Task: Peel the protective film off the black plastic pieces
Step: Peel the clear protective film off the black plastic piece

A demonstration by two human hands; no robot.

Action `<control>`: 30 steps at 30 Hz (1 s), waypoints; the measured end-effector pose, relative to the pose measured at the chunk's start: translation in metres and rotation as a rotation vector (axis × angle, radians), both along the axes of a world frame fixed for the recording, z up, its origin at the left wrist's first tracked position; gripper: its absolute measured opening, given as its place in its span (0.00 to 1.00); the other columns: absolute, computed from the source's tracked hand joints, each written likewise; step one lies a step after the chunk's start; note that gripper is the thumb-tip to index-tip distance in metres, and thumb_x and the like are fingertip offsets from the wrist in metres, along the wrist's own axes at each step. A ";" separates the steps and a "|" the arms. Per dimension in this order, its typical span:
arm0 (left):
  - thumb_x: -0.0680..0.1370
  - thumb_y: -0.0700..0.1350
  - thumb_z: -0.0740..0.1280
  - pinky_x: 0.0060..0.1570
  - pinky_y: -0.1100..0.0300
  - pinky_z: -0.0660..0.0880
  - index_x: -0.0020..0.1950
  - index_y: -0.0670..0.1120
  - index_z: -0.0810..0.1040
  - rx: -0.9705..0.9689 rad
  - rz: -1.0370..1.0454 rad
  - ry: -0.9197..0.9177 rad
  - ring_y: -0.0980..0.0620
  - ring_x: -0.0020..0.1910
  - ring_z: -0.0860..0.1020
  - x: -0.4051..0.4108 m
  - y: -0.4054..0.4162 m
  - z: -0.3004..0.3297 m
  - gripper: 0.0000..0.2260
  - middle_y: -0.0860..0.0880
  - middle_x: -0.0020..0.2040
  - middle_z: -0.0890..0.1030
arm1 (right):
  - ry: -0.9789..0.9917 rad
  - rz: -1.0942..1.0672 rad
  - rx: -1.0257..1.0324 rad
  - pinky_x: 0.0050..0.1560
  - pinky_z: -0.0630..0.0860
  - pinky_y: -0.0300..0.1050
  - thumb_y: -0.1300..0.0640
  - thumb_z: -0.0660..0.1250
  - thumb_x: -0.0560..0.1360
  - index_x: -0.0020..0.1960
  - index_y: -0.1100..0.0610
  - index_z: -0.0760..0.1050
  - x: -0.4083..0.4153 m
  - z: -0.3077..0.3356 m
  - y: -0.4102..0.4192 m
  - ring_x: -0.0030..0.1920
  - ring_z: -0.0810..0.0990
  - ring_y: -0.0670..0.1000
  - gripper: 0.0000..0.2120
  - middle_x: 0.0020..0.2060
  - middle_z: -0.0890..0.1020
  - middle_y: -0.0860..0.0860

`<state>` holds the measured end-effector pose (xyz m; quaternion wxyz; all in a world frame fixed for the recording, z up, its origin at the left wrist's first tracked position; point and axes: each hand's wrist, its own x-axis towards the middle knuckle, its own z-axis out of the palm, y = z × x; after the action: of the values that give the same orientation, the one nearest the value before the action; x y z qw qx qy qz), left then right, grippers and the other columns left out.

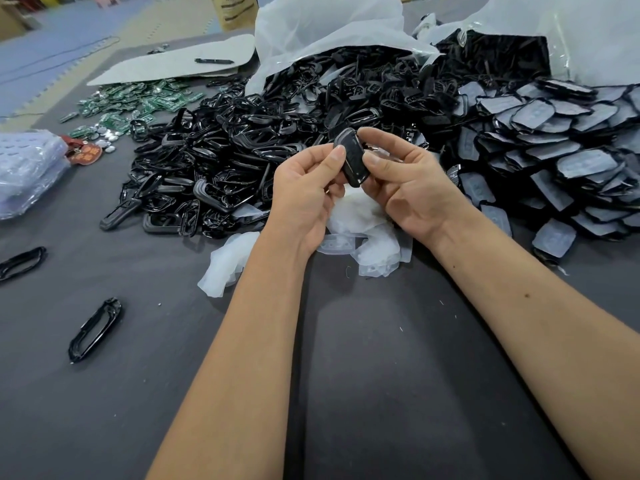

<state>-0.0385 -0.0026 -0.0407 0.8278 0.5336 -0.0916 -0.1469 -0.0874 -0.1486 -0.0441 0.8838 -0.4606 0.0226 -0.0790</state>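
— Starting nearest, what lies low in the frame?

— Two bare forearms rising over a dark grey table [381, 375]. At lower left lie two loose black frames [95, 330], apart from each other.

— And the hands?

— At the centre, the left hand [304, 195] and right hand [408, 188] both pinch one black plastic piece [351, 159], held up on edge above the table. The left thumb presses its left rim; the right thumb and curled fingers clasp its right side.

— Is film still on it?

— I cannot tell; its face looks dark and glossy.

— Under the hands?

— A heap of crumpled clear film [367, 233], spreading to lower left.

— Farther out?

— A big pile of black frames [214, 161] left of centre, and at right a pile of film-covered pieces [561, 161], pale grey on top. At upper left, green circuit boards [138, 98] and a grey sheet [173, 62] bearing a pen [213, 61]. White plastic bags [329, 26] stand open along the top.
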 end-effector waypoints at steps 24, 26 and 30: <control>0.74 0.34 0.69 0.68 0.60 0.71 0.72 0.42 0.77 0.634 -0.006 -0.770 0.50 0.68 0.78 -0.032 -0.124 0.030 0.25 0.45 0.66 0.82 | 0.128 -1.087 -1.623 0.55 0.70 0.44 0.70 0.59 0.75 0.55 0.60 0.85 -0.043 0.041 -0.083 0.56 0.78 0.58 0.18 0.50 0.86 0.56; 0.74 0.36 0.67 0.70 0.55 0.69 0.70 0.41 0.79 0.737 -0.056 -0.866 0.42 0.69 0.75 -0.036 -0.141 0.031 0.23 0.42 0.64 0.82 | 0.200 -1.110 -1.642 0.58 0.73 0.49 0.70 0.59 0.76 0.56 0.59 0.85 -0.046 0.043 -0.094 0.58 0.78 0.59 0.18 0.50 0.86 0.56; 0.74 0.32 0.64 0.77 0.53 0.61 0.71 0.38 0.77 0.844 -0.002 -0.909 0.39 0.75 0.69 -0.040 -0.153 0.028 0.24 0.40 0.66 0.81 | 0.296 -1.016 -1.722 0.62 0.74 0.55 0.68 0.62 0.77 0.58 0.56 0.86 -0.048 0.047 -0.107 0.62 0.77 0.59 0.18 0.54 0.85 0.55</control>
<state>-0.0781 -0.1561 -0.0124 0.4236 0.8240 -0.3695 0.0705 -0.1356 -0.2556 0.0034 0.1005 -0.8828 0.2609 -0.3775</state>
